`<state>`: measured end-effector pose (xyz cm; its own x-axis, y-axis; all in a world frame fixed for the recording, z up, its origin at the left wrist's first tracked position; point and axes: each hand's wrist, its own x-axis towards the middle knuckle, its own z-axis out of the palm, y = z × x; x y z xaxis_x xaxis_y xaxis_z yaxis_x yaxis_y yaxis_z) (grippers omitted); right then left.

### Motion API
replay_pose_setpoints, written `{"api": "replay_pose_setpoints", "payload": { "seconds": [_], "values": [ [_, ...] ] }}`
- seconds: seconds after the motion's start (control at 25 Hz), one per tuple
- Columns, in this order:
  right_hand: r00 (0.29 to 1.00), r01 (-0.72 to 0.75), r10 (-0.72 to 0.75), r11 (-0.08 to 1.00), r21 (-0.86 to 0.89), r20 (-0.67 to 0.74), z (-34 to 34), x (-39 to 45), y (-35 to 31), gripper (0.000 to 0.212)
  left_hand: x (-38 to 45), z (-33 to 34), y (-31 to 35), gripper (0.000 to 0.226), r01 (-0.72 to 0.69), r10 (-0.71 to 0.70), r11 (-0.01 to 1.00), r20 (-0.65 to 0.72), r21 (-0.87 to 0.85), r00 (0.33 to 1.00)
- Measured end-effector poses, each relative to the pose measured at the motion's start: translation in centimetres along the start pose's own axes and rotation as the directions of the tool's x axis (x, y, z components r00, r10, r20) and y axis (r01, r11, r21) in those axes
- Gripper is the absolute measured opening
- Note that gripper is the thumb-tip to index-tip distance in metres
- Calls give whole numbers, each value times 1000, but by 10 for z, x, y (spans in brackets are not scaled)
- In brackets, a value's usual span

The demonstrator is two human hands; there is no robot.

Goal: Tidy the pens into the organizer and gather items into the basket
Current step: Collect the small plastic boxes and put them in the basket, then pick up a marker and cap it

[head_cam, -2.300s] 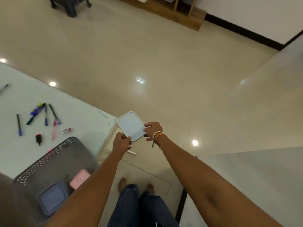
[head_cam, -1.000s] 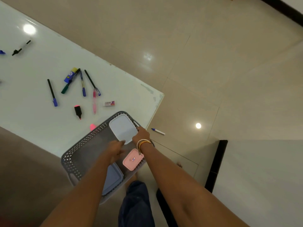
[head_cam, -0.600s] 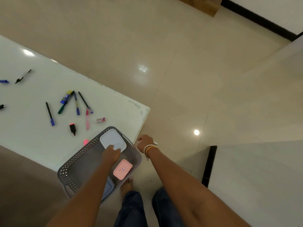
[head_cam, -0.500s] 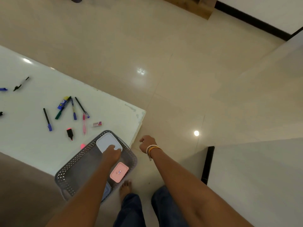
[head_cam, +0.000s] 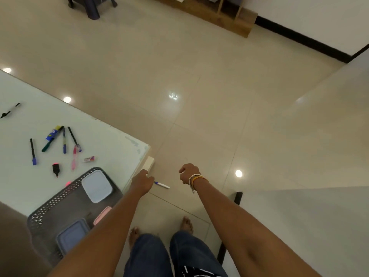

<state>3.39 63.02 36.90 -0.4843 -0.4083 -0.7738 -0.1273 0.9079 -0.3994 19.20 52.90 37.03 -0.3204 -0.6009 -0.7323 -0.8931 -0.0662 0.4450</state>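
A grey perforated basket (head_cam: 60, 198) sits at the near corner of the white table (head_cam: 103, 144). Inside it lie a white lid (head_cam: 97, 185), a blue-grey box (head_cam: 71, 235) and a pink case (head_cam: 101, 215). Several pens (head_cam: 63, 139) and a black highlighter (head_cam: 56, 169) lie scattered on the table to the left. A white pen with a blue cap (head_cam: 161, 184) lies on the floor. My left hand (head_cam: 142, 181) hangs past the table corner, fingers loosely curled, holding nothing. My right hand (head_cam: 188, 173) hovers over the floor, loosely curled and empty.
A small eraser (head_cam: 89, 159) lies near the pens. A lone black pen (head_cam: 10, 110) rests at the far left. A white table leg (head_cam: 148, 164) stands under the corner. A dark stool (head_cam: 89, 6) and a wooden shelf base (head_cam: 219, 17) stand across the tiled floor.
My left hand let go of the white lid, which now lies in the basket, and moved right off the table corner. My right hand drew away over the floor.
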Motion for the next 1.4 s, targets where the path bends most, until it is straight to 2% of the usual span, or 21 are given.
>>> {"api": "replay_pose_setpoints", "payload": {
  "seconds": [0.2,0.4,0.6,0.72,0.88,1.0,1.04,1.12,1.24,1.32,1.4],
  "values": [
    [1000,-6,6,1000,12,10,-1,28,25,28,13,29,7,48,-27,27,1000,-37,10,999],
    [1000,-4,4,1000,-5,19,68,127,62,29,89,96,-27,48,-108,110,994,-169,21,979],
    [997,61,-48,976,-210,68,186,298,132,27,242,217,-120,51,-82,93,991,-114,101,989],
    [985,164,-120,890,-425,128,248,395,173,34,327,270,-175,51,-26,55,979,-140,202,989],
    [957,290,-234,753,-590,172,317,462,206,38,399,306,-222,59,29,56,906,-188,422,981],
    [935,345,-323,724,-597,148,338,478,216,25,422,310,-231,60,28,61,918,-210,397,976],
    [934,344,-332,740,-578,130,333,478,215,25,425,308,-226,59,35,48,930,-215,367,975],
    [959,277,-272,841,-464,79,315,467,213,23,411,299,-204,57,44,22,948,-205,314,979],
    [996,72,-77,991,-111,-41,262,421,196,23,364,277,-161,56,57,-31,986,-163,158,986],
    [997,-14,24,989,146,-70,221,380,181,23,323,255,-125,54,36,-31,998,-117,43,993],
    [993,-62,93,926,372,-66,179,321,164,14,270,228,-95,48,-25,26,999,-76,20,997]
  ]
}}
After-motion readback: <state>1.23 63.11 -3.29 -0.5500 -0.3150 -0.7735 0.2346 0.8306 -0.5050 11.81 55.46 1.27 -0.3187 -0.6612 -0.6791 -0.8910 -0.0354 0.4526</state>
